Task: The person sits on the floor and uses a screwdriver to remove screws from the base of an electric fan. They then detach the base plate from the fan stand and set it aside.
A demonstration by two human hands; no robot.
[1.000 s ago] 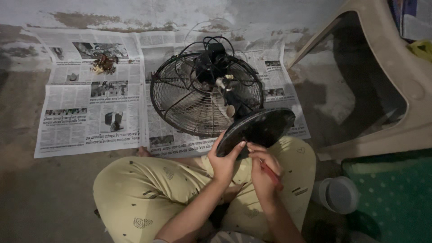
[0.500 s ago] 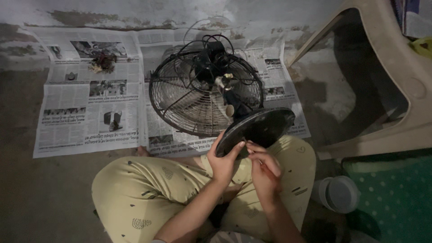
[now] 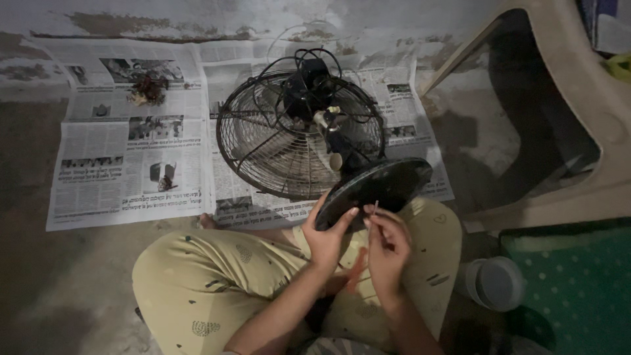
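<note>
Right hand (image 3: 388, 246) pinched narrow around a thin screwdriver (image 3: 358, 269), orange handle running down toward the lap, metal tip up at the base rim; looks held pencil-style for fine control, a guess. Left hand (image 3: 327, 236) clamped on the near edge of the fan base (image 3: 378, 187), thumb and fingers wrapped over the rim, probably to steady it against the tool. Base tilted up on edge, underside facing the camera, propped over the knees, likely so the underside can be reached. Both hands touching the base rim, just beside each other, tool tip between them; exact contact point too small to tell. Beyond the base, dark stem (image 3: 342, 148) leading up to the motor (image 3: 305, 85), with the round wire cage (image 3: 289, 138) lying flat on the newspaper (image 3: 118, 177), front side down as far as can be told. Cord looped over the motor. Paper spread across the floor (image 3: 59, 276) under the fan, probably to catch dirt. Small clump of debris (image 3: 148, 89) on the far left sheet, well apart from the hands. Legs crossed in pale yellow trousers (image 3: 197, 289) below the hands. Grey round tub (image 3: 493, 283) on the floor near the right knee, beside a green mat (image 3: 578, 283). Beige plastic chair (image 3: 578, 98) at right, well apart from the fan. Lighting dim, small parts unclear.
</note>
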